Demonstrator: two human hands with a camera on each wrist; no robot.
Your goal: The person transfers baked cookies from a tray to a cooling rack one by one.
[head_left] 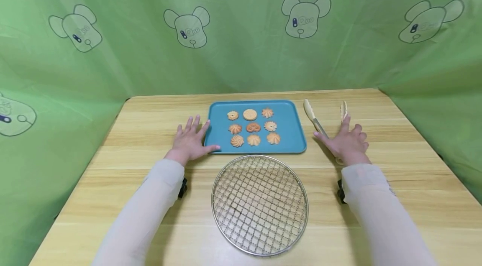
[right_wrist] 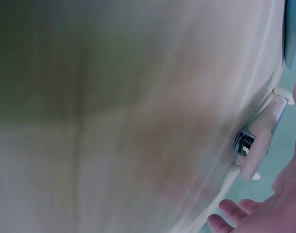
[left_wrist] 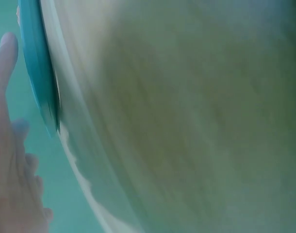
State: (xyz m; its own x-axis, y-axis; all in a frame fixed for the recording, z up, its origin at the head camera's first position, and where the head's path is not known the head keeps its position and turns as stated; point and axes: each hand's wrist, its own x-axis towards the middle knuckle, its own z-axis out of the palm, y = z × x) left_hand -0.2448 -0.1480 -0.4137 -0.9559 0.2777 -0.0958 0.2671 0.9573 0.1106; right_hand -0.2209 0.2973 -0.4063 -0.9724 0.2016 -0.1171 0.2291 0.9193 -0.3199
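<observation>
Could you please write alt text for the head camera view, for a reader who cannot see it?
A person's left hand rests flat beside a blue tray of nine cookies, while the right hand lies on cream tongs to the tray's right. A round wire rack sits nearer on the wooden table.

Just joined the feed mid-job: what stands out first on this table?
A blue tray holding nine cookies in three rows sits at the middle of the wooden table, with a round wire rack just in front of it. The left hand lies flat against the tray's left edge, and the right hand rests over a pair of tongs to the tray's right.
</observation>
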